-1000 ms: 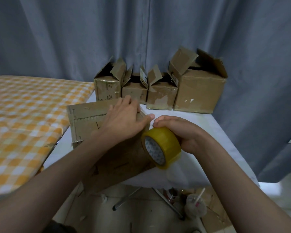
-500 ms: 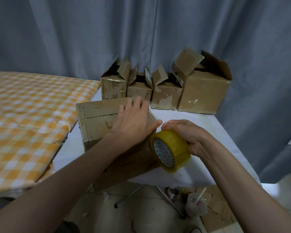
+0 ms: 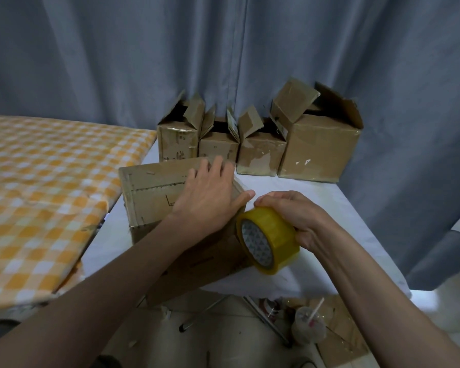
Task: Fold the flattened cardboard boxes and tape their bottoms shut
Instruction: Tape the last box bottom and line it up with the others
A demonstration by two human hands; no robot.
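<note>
On the white table [image 3: 298, 187], keep your flat left hand [image 3: 210, 197] pressing the box [image 3: 149, 189] while your right hand [image 3: 300, 216], gripping the tape roll [image 3: 271, 237], draws tape straight along the seam.

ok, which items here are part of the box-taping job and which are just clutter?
In the job:
- cardboard box, left hand pressing flat on it
- yellow tape roll, gripped by right hand
- four folded boxes at the back

Lying about:
- checked cloth
- plastic cup with straw on the floor
- grey curtain

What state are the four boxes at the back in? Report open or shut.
Open: the four boxes stand upright with their top flaps raised.
</note>
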